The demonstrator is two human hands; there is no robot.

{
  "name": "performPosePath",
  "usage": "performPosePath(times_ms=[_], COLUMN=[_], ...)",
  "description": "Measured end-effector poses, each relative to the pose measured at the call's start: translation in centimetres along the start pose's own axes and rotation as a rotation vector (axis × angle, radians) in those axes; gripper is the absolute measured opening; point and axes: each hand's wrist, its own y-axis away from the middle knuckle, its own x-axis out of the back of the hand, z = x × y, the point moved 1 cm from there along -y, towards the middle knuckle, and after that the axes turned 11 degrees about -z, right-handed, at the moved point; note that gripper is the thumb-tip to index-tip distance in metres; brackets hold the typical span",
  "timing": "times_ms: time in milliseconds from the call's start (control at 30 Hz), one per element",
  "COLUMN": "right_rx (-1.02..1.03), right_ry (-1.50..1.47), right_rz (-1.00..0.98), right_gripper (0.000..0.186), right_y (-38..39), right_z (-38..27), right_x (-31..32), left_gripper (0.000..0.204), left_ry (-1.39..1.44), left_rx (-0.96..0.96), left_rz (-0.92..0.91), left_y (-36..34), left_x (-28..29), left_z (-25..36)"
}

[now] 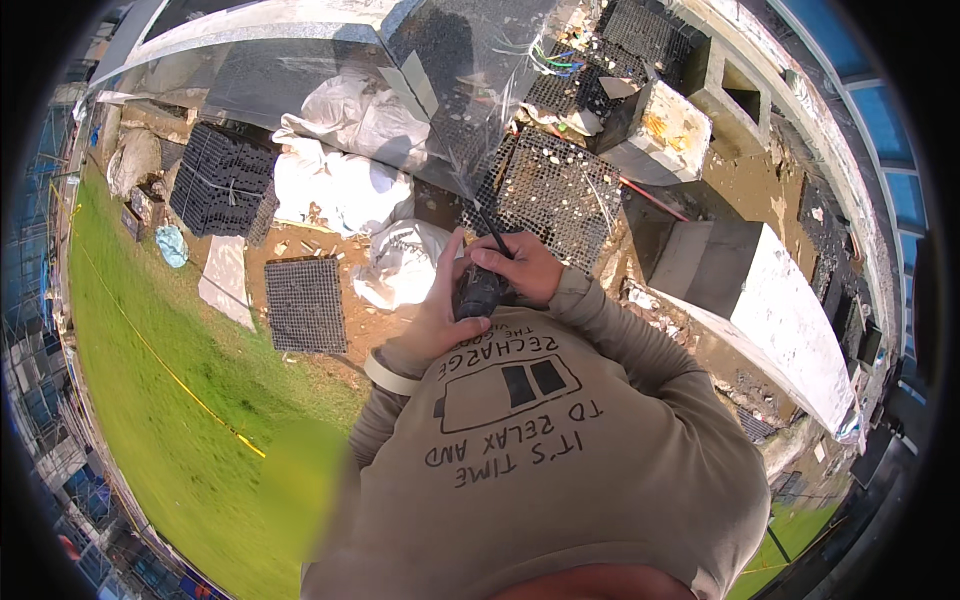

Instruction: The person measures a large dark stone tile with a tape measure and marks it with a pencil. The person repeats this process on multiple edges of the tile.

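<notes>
My left hand (pixel 448 305) and my right hand (pixel 520 265) are both closed around a dark cylindrical tool (pixel 480 292) held close to my shirt front. Its long thin black rod (pixel 492 222) points away from me toward a grey, glossy panel (pixel 460 90) at the top of the view. Pale streaks show around the rod's far end; whether they are spray or reflections I cannot tell. White sacks (pixel 340 185) lie beyond my left hand, and a black plastic grid (pixel 555 190) speckled with debris lies beyond my right hand.
Stacked black grids (pixel 220 180) and a loose grid (pixel 305 305) lie left. Grass (pixel 150 350) with a yellow line (pixel 200 405) borders them. Concrete blocks (pixel 750 310) stand right, beside muddy ground and a red pipe (pixel 655 198). Coloured cables (pixel 560 62) lie near the top.
</notes>
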Motion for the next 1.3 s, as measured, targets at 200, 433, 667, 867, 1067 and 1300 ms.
performPosePath(times_ms=[200,433,667,867,1067,1300], right_rx=[0.085,-0.099,0.062,0.630,0.586,0.612], right_ry=[0.450,0.296,0.144,0.128,0.257,0.243], right_rz=[0.125,0.184,0.489,0.759,0.616,0.507], right_gripper=[0.032,0.032,0.036,0.038,0.042,0.044], right_y=[-0.4,2.2,4.9,5.6,0.9,2.2], right_z=[0.0,0.1,-7.4,-17.9,-17.9,-14.0], right_x=[-3.7,-7.0,-5.4,-1.7,-2.3,0.3], left_gripper=[0.105,0.094,0.046,0.026,0.026,0.022], left_ry=[-0.212,0.111,0.176,-0.081,-0.129,0.007], left_rx=[-0.034,-0.101,0.112,-0.061,-0.107,-0.081], left_rz=[-0.021,-0.047,-0.181,0.135,0.281,0.440], left_y=[3.4,5.9,5.4,6.4,4.2,0.4], left_x=[1.4,0.7,1.4,0.8,-0.5,-3.4], left_z=[-2.6,-6.3,-8.7,-10.5,-12.0,-9.0])
